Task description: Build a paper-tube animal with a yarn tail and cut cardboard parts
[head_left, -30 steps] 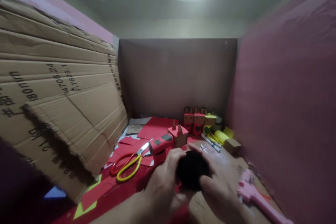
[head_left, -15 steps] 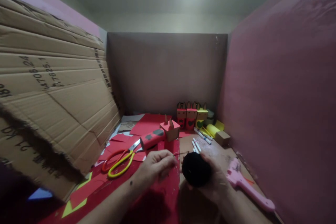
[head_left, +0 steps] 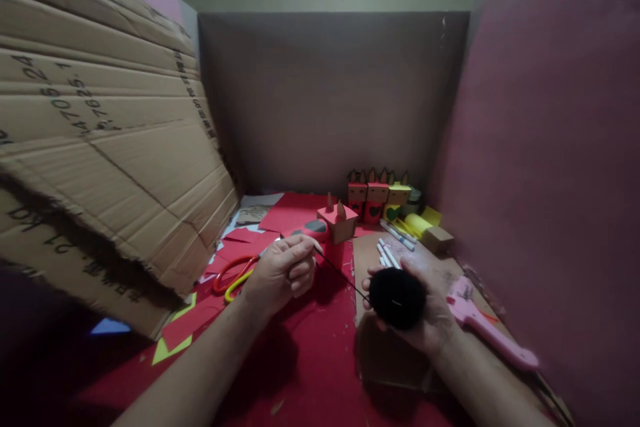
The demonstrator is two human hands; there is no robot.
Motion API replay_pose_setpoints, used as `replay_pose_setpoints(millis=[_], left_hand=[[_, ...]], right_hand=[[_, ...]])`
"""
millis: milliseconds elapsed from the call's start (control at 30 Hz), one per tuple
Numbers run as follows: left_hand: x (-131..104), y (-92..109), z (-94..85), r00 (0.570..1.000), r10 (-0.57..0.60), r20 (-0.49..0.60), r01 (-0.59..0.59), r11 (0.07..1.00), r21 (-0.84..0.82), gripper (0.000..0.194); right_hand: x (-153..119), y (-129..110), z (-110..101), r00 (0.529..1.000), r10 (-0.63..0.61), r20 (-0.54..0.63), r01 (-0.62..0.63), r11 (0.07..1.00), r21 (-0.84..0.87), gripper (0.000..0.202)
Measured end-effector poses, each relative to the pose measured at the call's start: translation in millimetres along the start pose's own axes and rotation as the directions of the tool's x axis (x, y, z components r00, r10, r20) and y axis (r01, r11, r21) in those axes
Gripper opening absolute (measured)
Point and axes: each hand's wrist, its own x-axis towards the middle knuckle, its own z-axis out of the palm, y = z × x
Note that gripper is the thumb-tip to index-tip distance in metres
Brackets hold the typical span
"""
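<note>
A round black ball of yarn (head_left: 397,298) rests in my right hand (head_left: 431,320), whose fingers curl round it from below and behind. From the ball a thin black strand (head_left: 343,273) runs taut up and left to my left hand (head_left: 284,271), which pinches its end between thumb and forefinger. Just behind my left hand lie scissors with red and yellow handles (head_left: 233,275), partly covered by that hand. A red-topped cardboard box head with pointed ears (head_left: 339,221) stands beyond the strand, beside a red tube with grey patches (head_left: 314,229).
Three small eared figures (head_left: 377,200) stand at the back. White markers (head_left: 387,252) and a yellow roll (head_left: 417,225) lie right of centre. A pink glue gun (head_left: 493,333) is at the right. Red paper (head_left: 290,211) and a large cardboard sheet (head_left: 135,153) are at the left.
My left hand has moved up and a little left, drawing a longer strand of yarn. The ball in my right hand sits further right. The view has tilted down.
</note>
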Motion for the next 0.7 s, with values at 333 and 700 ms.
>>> replay_pose_setpoints(millis=[333, 700], left_hand=[[-30, 8, -10.5, 0.993, 0.023, -0.120, -0.019, 0.999, 0.032, 0.017], [-72, 23, -57.2, 0.919, 0.123, -0.374, -0.108, 0.992, 0.059, 0.010]], right_hand=[[-1, -4, 1, 0.986, 0.058, -0.158, -0.049, 0.997, 0.062, 0.043], [-4, -12, 1, 0.966, -0.153, -0.209, 0.166, 0.985, 0.048, 0.044]])
